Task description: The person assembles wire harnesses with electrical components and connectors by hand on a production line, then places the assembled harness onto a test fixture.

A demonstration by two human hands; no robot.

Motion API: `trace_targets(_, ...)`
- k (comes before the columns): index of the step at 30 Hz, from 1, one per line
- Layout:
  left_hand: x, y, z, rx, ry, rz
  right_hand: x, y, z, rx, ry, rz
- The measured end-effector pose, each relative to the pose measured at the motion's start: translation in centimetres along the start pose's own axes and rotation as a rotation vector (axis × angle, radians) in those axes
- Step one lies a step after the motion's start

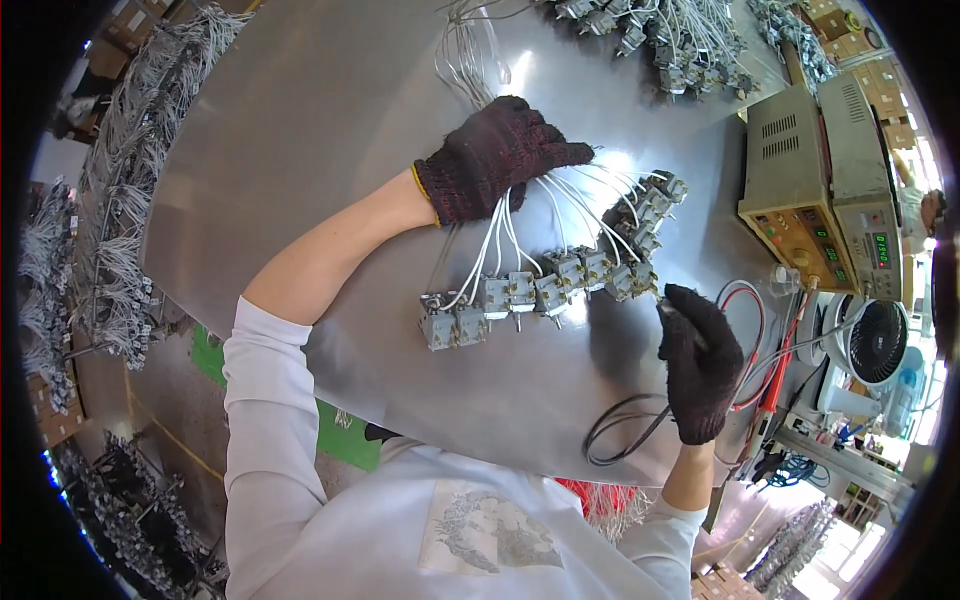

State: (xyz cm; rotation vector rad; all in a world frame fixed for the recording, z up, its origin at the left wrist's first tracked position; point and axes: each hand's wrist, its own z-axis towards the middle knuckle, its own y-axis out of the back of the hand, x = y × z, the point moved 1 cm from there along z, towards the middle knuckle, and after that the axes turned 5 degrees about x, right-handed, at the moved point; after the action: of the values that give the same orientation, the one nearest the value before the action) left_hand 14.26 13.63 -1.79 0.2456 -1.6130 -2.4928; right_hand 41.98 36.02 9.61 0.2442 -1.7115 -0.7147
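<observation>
A bundle of white wires [555, 190] runs through my gloved left hand [505, 160], whose fingers are closed around it with the index finger stretched to the right. From the wires, a curved row of small grey block-shaped electrical parts [510, 292] with short metal pins lies on the metal table [400, 380]. My right hand [700, 360], in a dark knitted glove, is curled just right of the row's near bend. A black test lead [625, 415] loops over the table into that hand; its tip is hard to make out.
At the right stand two bench instruments [800, 215] with green digits. A red test probe [775, 385] lies on the right edge near a small black fan [878, 340]. More wired grey parts [670, 45] are heaped at the far side. Wire bundles hang on racks [130, 220] at left.
</observation>
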Motion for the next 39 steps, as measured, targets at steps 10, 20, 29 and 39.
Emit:
trace_targets(10,-1.0,0.5,0.7,-0.016,0.011,-0.024,-1.4,-0.8,0.6,-0.197,0.512,-0.616)
trace_targets(20,-1.0,0.6,0.5,0.021,0.001,-0.003,-1.6,-0.9,0.2,-0.169,0.45,-0.562)
trace_targets(29,-0.9,0.0,0.5,0.014,0.009,0.008,-2.3,-0.4,1.3,-0.163,0.588,-0.649)
trace_targets(39,-1.1,-0.3,0.8,-0.025,0.022,0.002,-2.4,0.2,1.9,-0.129,0.621,-0.711)
